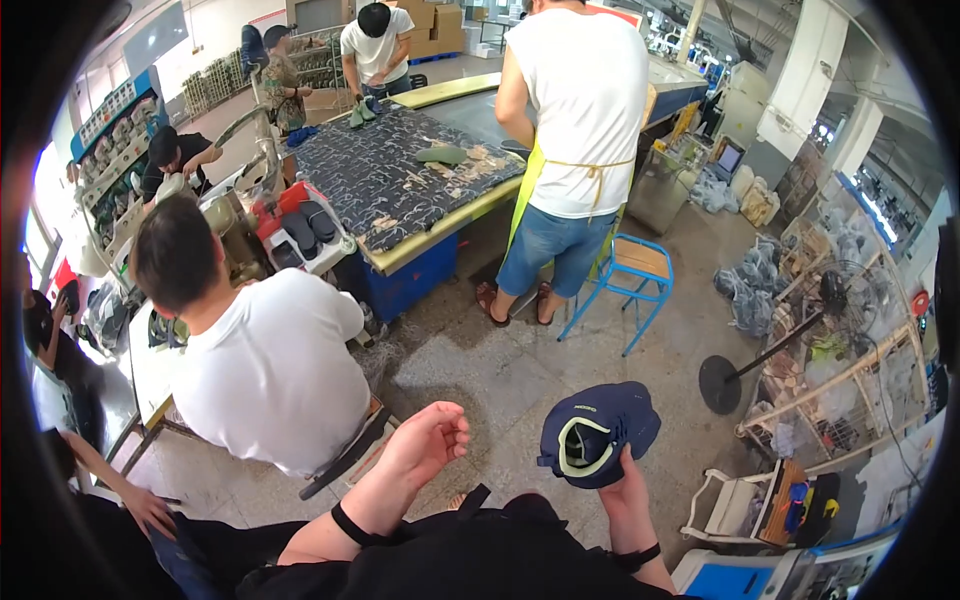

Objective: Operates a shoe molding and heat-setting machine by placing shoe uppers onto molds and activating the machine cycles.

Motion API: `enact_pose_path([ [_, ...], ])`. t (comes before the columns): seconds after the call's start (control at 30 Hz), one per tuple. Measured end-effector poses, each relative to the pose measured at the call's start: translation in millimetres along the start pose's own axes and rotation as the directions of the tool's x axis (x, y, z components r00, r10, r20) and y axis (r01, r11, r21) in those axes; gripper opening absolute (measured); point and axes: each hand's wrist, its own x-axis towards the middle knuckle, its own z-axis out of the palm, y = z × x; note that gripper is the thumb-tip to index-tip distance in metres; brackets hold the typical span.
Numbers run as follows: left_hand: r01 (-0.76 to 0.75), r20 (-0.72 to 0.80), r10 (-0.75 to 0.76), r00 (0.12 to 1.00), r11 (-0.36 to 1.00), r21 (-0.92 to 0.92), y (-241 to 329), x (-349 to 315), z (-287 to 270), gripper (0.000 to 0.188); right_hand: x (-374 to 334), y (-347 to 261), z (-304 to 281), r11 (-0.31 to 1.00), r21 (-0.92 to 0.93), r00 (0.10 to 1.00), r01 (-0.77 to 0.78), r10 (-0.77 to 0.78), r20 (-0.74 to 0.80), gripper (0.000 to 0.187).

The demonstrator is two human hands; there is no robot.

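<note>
A navy blue cap (632, 408) with a lime-edged opening in its side is gripped in my right hand (627, 492). The cap is tilted, and that opening faces up toward me. My right fingers are mostly hidden beneath the cap, with the thumb against its edge. My left hand (428, 443) is raised in the air to the left of the cap, apart from it. Its fingers are loosely bent, and nothing lies in them. Each wrist carries a black band.
Close on my left, a person in a white shirt (270, 370) sits on a chair. Ahead, another stands at a large cloth-covered table (350, 160) beside a blue stool (640, 262). A black standing fan (720, 385) and a wire cage (860, 400) with plastic bags stand right.
</note>
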Motion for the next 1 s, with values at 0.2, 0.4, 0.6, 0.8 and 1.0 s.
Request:
enact_pose_path([
  [0.2, -0.071, -0.09, 0.067, 0.994, 0.996, -0.05, 51.1, 100.9, 7.2, 0.008, 144.2, -29.7, 46.5, 0.99, -0.006, 0.99, -0.14, 0.14, 0.033, 0.039],
  [0.4, -0.269, -0.264, 0.249, 0.932, 0.962, -0.042, 102.0, 161.7, 22.6, 0.008, 300.8, -43.2, 137.9, 0.954, -0.114, 0.938, -0.279, 0.296, 0.181, 0.039],
  [0.6, -0.408, -0.375, 0.367, 0.851, 0.912, -0.034, 134.5, 174.6, 24.5, 0.008, 401.2, -9.3, 253.3, 0.829, -0.333, 0.808, -0.45, 0.536, 0.244, 0.038],
  [0.8, -0.476, -0.481, 0.51, 0.713, 0.856, 0.201, 189.0, 176.8, -6.0, 0.008, 469.5, 80.5, 385.4, 0.799, -0.408, 0.669, -0.441, 0.596, 0.444, 0.036],
  [1.0, -0.502, -0.328, 0.64, 0.695, 0.758, 0.415, 233.1, 176.4, -35.9, 0.016, 522.1, 151.8, 525.3, 0.793, -0.379, 0.626, -0.476, 0.609, 0.487, 0.034],
])
